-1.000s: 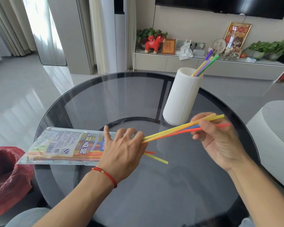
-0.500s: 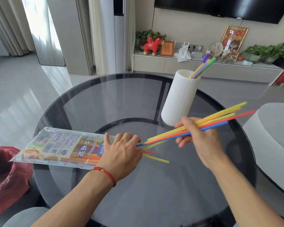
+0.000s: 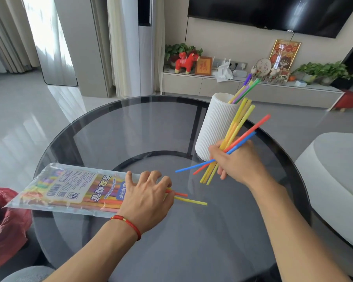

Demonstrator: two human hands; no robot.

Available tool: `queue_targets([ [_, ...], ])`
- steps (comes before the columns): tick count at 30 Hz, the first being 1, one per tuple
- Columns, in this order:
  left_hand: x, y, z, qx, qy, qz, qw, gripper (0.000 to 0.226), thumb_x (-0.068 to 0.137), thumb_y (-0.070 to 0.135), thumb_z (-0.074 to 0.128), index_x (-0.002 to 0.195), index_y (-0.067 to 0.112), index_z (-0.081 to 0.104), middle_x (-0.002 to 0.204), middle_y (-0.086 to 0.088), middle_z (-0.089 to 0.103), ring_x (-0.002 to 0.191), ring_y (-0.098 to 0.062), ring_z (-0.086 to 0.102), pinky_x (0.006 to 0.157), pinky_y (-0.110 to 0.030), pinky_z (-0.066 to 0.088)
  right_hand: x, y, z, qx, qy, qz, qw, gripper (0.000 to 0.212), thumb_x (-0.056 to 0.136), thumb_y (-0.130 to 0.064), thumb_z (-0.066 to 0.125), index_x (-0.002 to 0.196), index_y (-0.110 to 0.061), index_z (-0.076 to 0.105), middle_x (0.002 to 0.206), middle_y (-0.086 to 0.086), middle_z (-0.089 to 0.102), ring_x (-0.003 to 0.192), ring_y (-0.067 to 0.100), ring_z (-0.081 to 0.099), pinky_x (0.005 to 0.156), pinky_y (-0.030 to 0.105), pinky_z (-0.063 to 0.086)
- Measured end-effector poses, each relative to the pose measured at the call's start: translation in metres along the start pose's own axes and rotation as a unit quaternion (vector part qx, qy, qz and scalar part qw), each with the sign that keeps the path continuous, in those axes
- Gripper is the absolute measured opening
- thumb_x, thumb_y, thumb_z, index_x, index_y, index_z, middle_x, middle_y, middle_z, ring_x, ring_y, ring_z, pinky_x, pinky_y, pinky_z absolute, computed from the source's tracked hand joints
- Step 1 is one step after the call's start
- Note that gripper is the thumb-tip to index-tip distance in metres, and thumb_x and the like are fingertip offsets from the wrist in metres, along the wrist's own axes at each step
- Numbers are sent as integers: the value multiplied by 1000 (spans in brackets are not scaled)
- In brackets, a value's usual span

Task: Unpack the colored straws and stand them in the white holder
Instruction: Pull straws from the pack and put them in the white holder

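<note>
Now, going from your left: the red bag [image 3: 2, 220] sits cut off by the frame edge, so what it holds cannot be made out. The straw packet [image 3: 69, 190] lies flat on the glass table [image 3: 130, 127] much as it did half a second ago, and its print is too blurred to read in full. Your left hand [image 3: 147, 198] stays spread over the packet's open end with the fingers bent and pressing down; whether they pinch the plastic cannot be told, because the hand hides the packet's mouth. Two loose straws [image 3: 190, 201], one red and one yellow, poke out past your fingers and lie on the glass as before.

Further right, your right hand [image 3: 236, 161] has swung the bunch of straws [image 3: 236, 129] up since the earlier frame: then they lay nearly level and pointed right, and now the yellow and orange ones tilt steeply, their tips beside the holder's rim. The red and blue ones splay out lower. Your fingers grip the bunch at its middle and hide that part. The white holder [image 3: 214, 127] stands upright just behind your hand, touching or nearly touching your knuckles, and a few straws already in the holder [image 3: 246, 89] lean out to the right.
</note>
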State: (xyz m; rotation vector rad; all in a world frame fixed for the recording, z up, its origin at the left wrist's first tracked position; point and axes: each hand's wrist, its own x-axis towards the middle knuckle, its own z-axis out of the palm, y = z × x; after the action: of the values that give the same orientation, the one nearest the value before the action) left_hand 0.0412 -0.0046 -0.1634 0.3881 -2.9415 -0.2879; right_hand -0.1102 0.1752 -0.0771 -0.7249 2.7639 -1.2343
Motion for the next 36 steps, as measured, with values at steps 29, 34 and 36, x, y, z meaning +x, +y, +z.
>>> queue_targets([
  [29,9,10,1,-132,64,32,989,26,93,34,54,115,25,62,118,3,62,114,-22,54,107,-49,36,1,23,13,38,-29,0,999,24,97,-26,65,80,-15,78,60,8,75,52,21,74,61,28,64],
  [34,12,10,-9,-271,126,12,954,21,87,17,63,107,21,64,110,4,64,102,-18,55,89,-36,48,-1,24,7,212,103,16,972,23,100,-15,62,84,-8,77,62,9,76,51,22,72,55,32,63],
  [36,12,8,-12,-281,140,11,950,21,86,15,62,106,22,64,109,5,64,102,-17,55,85,-37,52,2,18,-3,298,157,13,941,23,100,-17,62,85,-8,77,65,8,76,53,22,72,52,30,61],
])
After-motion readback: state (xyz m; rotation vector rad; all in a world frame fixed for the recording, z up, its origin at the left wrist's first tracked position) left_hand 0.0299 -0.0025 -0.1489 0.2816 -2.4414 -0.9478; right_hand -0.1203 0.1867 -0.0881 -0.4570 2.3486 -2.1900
